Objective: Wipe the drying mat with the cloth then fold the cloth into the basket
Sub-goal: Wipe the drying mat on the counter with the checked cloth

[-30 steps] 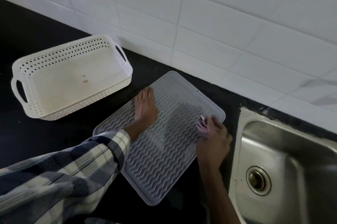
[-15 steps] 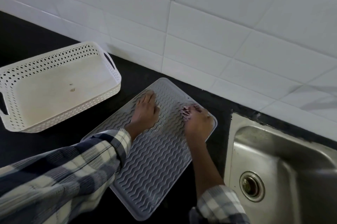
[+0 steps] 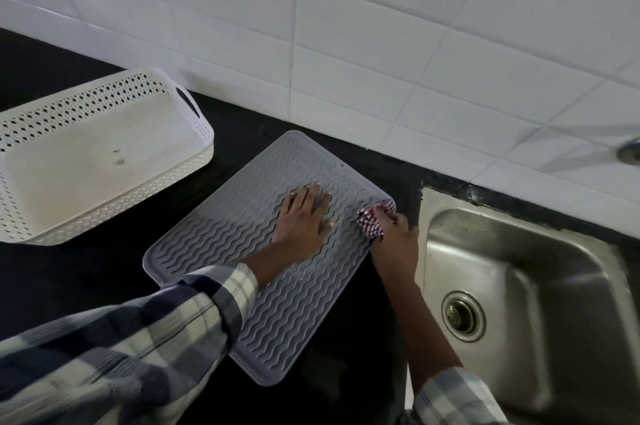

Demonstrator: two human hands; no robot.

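A grey drying mat (image 3: 242, 227) with wavy ridges lies at an angle on the black counter. My left hand (image 3: 303, 220) presses flat on the mat's far half, fingers spread. My right hand (image 3: 394, 241) is at the mat's right corner, bunched around a small red-and-white checked cloth (image 3: 372, 220) that pokes out past the fingers and rests on the mat's edge. A white perforated basket (image 3: 187, 161) with handle slots stands to the left, apart from the mat, with nothing in it but a few specks.
A steel sink (image 3: 519, 286) with a round drain (image 3: 462, 315) sits right beside the mat's right side. A white tiled wall (image 3: 346, 43) rises behind the counter. Black countertop (image 3: 86, 268) shows between basket and mat.
My right hand has slid the cloth along the far end of the mat toward its right corner. My left hand stayed pressed on the mat. The camera view shifted slightly.
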